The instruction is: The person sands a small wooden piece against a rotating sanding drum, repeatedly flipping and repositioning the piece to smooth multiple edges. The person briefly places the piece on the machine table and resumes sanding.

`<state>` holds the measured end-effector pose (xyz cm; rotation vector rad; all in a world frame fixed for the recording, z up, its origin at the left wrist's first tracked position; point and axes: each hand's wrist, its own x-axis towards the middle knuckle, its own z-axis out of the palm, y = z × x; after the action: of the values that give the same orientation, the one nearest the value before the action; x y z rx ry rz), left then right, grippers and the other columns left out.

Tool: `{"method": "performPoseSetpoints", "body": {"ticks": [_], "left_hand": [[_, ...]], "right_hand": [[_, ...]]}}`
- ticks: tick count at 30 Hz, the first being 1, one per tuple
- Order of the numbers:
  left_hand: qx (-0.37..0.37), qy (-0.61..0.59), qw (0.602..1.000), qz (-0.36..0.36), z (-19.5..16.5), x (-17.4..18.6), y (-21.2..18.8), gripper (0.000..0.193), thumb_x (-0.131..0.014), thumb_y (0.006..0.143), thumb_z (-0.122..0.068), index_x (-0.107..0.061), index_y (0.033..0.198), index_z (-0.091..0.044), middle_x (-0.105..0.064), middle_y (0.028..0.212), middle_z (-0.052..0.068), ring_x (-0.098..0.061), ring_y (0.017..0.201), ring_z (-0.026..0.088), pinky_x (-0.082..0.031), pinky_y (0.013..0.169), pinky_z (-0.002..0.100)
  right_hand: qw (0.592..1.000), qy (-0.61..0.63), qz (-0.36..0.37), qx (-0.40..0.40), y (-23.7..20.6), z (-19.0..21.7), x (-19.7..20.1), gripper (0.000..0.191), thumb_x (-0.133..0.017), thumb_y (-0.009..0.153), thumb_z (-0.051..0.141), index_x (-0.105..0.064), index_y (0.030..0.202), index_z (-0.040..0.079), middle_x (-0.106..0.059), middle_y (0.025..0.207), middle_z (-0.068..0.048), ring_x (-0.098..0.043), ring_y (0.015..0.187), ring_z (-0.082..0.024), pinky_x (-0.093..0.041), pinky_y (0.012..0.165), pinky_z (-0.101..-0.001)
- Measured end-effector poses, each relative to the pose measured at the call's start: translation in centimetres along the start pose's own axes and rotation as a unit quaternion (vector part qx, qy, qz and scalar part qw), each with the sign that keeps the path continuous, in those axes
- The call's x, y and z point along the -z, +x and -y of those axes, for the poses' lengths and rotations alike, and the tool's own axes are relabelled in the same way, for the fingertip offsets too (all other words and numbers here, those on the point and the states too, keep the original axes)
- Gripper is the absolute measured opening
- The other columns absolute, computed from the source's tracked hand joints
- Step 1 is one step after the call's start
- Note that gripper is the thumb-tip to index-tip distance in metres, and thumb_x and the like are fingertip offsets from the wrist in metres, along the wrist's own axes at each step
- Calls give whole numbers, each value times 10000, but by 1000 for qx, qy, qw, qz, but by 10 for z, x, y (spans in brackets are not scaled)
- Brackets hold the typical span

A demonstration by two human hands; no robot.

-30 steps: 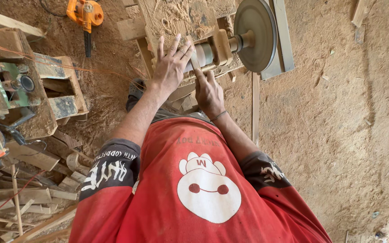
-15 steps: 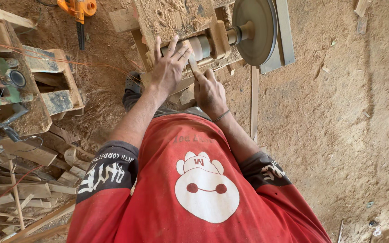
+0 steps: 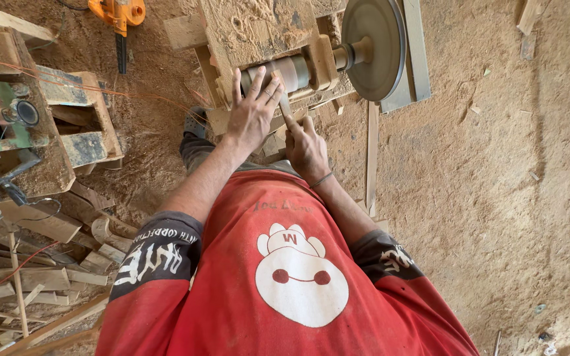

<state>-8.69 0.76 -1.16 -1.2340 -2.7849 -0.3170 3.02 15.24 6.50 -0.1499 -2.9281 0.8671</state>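
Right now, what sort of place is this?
Most likely a rough woodworking shop: sawdust-covered ground, a wooden lathe-like machine with a big disc, and offcuts piled beside it. Both hands rest at its spindle.

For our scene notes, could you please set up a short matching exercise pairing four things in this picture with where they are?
Things:
1. left hand
2. right hand
3. orange power tool
4. grey disc

Places:
A. on the ground, top left
B. at the right end of the shaft
C. spread flat over the roller
D. just below the roller, gripping a thin strip

Pairs: 1-C, 2-D, 3-A, 4-B
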Motion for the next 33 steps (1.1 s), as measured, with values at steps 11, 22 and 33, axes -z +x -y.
{"method": "performPoseSetpoints", "body": {"ticks": [11,22,33], "left_hand": [[-1,68,997,22,-23,-9,-14,607,-612,951,-139,-506,1548,-131,-469,1636,37,-246,1568,333,2,1238,672],[13,39,999,8,-18,0,-3,563,-565,957,-101,-547,1518,-141,-469,1626,29,-251,1567,327,3,1254,668],[60,-117,991,-4,8,15,33,380,-448,1046,-34,-684,1341,-69,-685,1388,105,-347,1536,374,9,1242,680]], "right_hand": [[999,36,-5,-25,-18,-29,-33,383,-648,980,124,-641,1362,92,-658,1196,-169,-714,773,-379,-590,634,-448],[998,38,25,-31,-3,-12,-11,347,-618,986,102,-657,1328,51,-668,1063,-189,-682,623,-300,-565,517,-394],[998,-27,51,0,50,17,33,176,-654,951,160,-749,1074,76,-640,933,-193,-683,736,-378,-555,664,-474]]}}
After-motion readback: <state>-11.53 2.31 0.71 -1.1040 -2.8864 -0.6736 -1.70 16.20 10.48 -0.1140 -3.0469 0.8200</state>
